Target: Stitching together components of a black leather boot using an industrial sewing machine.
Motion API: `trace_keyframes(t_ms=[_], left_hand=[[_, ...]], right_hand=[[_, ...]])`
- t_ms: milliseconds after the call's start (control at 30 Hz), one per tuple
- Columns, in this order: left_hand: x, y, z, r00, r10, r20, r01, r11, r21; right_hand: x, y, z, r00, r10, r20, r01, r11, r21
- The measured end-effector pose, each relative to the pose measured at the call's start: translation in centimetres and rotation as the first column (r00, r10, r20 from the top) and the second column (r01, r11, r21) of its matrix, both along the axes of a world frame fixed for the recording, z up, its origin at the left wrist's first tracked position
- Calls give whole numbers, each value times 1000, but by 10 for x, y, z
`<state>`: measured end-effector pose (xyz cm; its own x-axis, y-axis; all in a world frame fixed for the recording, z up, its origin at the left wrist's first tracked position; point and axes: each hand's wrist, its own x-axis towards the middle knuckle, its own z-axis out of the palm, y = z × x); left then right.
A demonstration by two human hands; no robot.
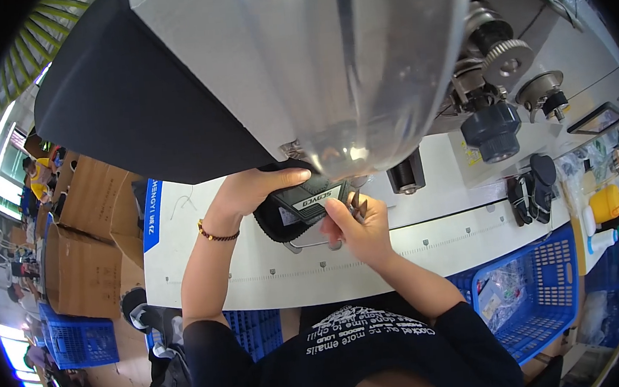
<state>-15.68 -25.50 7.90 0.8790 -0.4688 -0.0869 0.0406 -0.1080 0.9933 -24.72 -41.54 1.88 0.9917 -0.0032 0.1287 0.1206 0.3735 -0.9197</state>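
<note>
A black padded fabric piece (pixel 283 223) with a ribbed edge and a pale label patch (pixel 319 198) lies under the sewing machine's head, tilted over the white table. My left hand (pixel 258 189) is closed on its far left edge, thumb on top. With thumb and fingers pressed together, my right hand (pixel 367 231) grips its right edge beside the label. Metal prongs, like the tips of small snips (pixel 358 204), poke out between the right hand's fingers; the rest of that tool is hidden. The clear shield (pixel 359 80) covers the needle area from view.
The sewing machine (pixel 205 63) looms overhead, with tension knobs (pixel 492 132) at right. A ruler strip (pixel 372 255) runs along the table's near edge. Black straps (pixel 532 190) lie at right. Blue baskets (pixel 543 299) and cardboard boxes (pixel 86 262) stand around the table.
</note>
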Motion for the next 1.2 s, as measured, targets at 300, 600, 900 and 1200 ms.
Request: trace_keyframes(t_ms=[300,600,900,1200], left_hand=[[17,-11,24,761,-17,649,-233,926,297],[25,-4,17,865,58,499,-103,993,63],[31,2,10,952,54,300,16,975,-224],[31,11,1,995,-17,96,63,857,-511]], right_hand=[[26,-62,-74,986,-63,153,120,910,-396],[27,-57,-82,995,-60,77,89,881,-465],[25,-56,-78,995,-80,62,100,865,-491],[30,-56,-87,995,-89,50,102,879,-466]])
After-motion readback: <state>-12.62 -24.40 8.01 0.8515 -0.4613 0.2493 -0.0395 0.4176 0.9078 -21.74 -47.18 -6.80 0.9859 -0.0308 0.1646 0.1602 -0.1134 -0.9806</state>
